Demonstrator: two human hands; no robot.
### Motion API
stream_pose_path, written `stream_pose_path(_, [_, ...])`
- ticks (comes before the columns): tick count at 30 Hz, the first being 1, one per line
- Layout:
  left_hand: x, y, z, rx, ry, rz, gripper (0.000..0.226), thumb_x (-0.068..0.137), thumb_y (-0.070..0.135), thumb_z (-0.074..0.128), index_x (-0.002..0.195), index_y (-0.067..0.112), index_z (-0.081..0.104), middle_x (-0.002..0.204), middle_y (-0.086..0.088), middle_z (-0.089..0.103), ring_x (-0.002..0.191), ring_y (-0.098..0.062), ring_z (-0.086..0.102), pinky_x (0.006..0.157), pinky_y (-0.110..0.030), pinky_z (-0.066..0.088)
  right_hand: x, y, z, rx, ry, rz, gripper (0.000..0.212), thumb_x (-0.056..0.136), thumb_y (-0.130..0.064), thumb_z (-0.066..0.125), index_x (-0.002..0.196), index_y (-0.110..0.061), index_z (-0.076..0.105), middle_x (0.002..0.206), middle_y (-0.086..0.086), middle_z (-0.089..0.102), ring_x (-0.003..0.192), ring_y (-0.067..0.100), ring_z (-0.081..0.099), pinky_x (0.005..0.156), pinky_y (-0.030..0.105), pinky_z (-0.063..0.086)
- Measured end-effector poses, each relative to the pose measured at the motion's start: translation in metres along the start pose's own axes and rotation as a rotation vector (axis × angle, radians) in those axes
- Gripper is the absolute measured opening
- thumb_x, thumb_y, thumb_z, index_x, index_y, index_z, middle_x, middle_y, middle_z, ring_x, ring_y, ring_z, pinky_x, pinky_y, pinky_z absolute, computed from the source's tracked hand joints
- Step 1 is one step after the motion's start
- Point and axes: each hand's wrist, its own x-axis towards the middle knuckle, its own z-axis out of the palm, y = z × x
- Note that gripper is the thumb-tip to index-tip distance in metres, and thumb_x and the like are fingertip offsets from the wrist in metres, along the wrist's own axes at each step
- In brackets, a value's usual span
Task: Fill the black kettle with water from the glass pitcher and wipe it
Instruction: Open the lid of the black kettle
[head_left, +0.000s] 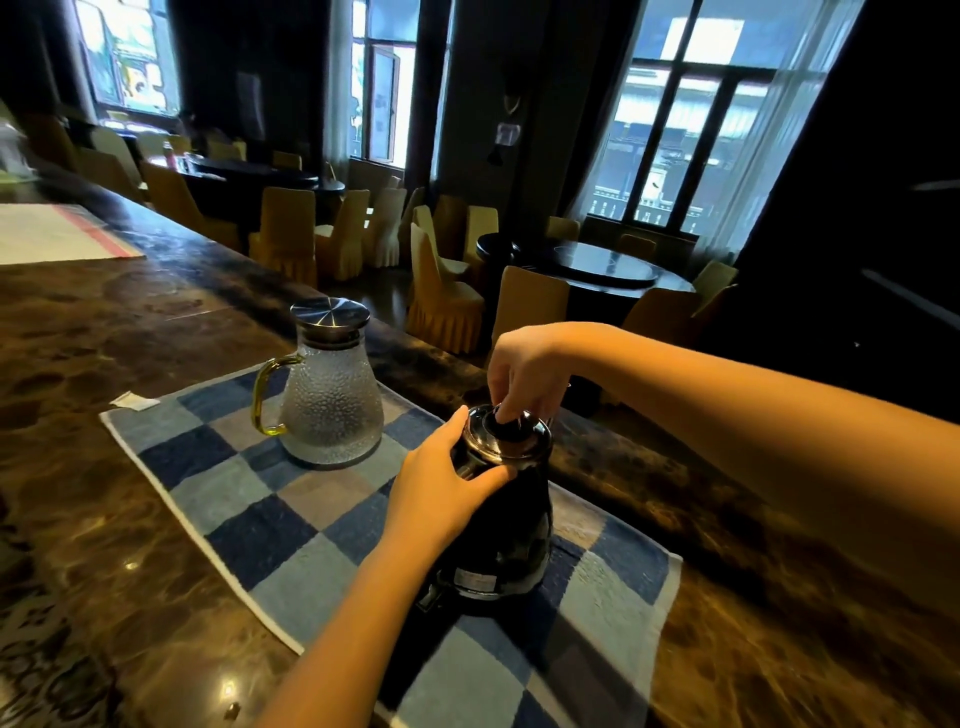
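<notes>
Far left on the dark marbled bench (104, 322) lies a pale cloth with a red stripe (57, 234), well apart from the rest. A small white scrap of paper (134, 401) sits just beside the left corner of the blue checked towel (249, 499), which is spread flat across the bench. On the towel's far left part stands the glass pitcher (332, 410), upright, dimpled glass, metal lid (330, 313) on, yellow-green handle (266, 395) facing left; water level is hard to tell through the texture. To its right, near the towel's middle, stands the black kettle (498, 540), upright on the towel, near the pitcher but not touching it, with a label band low on its body. Left hand (441, 483) comes in from the bottom, its grip wrapped around the kettle's upper body just under the rim, thumb across the front, fingers out of sight behind. The kettle lid (511, 434) is in place on top; whether it is fully seated cannot be told. Right hand (524, 374) reaches in from the right side above the kettle, fingertips pinched closed on the lid's black knob (511, 423). Behind the bench, a dim dining room: yellow covered chairs (441, 291), a dark round table (602, 265) further right, tall bright windows (680, 114) at the back.
</notes>
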Motion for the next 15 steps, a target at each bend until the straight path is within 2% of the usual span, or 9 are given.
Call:
stream_pose_path(6, [-0.003,0.005,-0.001,0.004,-0.002,0.009,0.076,0.075,0.033,0.074,0.141,0.027,0.038,0.14,0.011,0.049,0.129,-0.009,0.044,0.095,-0.022,0.036,-0.002,-0.005,0.008,-0.033,0.109,0.002,0.017,0.086,-0.018,0.068,0.099,-0.008,0.072,0.08,0.004,0.069,0.072,0.018,0.07,0.054,0.021,0.053])
stream_pose_path(8, [-0.004,0.008,-0.003,0.003,0.002,0.03,0.068,0.076,0.028,0.074,0.137,0.027,0.044,0.123,0.019,0.055,0.115,0.0,0.047,0.087,-0.015,0.036,-0.002,-0.009,0.007,-0.057,0.091,0.02,0.021,0.087,-0.017,0.066,0.103,-0.005,0.071,0.084,0.008,0.07,0.076,0.021,0.071,0.059,0.023,0.056])
stream_pose_path(10, [-0.006,0.012,-0.004,0.002,0.0,0.045,0.062,0.077,0.025,0.074,0.133,0.026,0.048,0.108,0.023,0.051,0.104,0.003,0.045,0.078,-0.012,0.036,-0.001,-0.012,0.007,-0.098,0.068,0.039,0.023,0.089,-0.018,0.063,0.106,-0.005,0.069,0.089,0.008,0.071,0.079,0.02,0.07,0.06,0.022,0.054])
stream_pose_path(13, [-0.007,0.013,-0.004,0.01,-0.006,0.048,0.063,0.077,0.026,0.074,0.134,0.025,0.047,0.12,0.012,0.057,0.114,-0.007,0.05,0.084,-0.019,0.035,-0.001,-0.016,0.008,-0.152,0.051,0.059,0.026,0.092,-0.017,0.059,0.114,-0.004,0.066,0.099,0.008,0.072,0.07,0.015,0.065,0.046,0.015,0.049])
stream_pose_path(15, [-0.006,0.013,-0.004,0.002,0.0,0.041,0.063,0.076,0.026,0.074,0.133,0.025,0.047,0.126,0.007,0.059,0.12,-0.014,0.05,0.085,-0.021,0.035,-0.001,-0.018,0.009,-0.186,0.056,0.063,0.027,0.093,-0.015,0.058,0.116,-0.003,0.065,0.106,0.01,0.072,0.077,0.017,0.068,0.047,0.015,0.05])
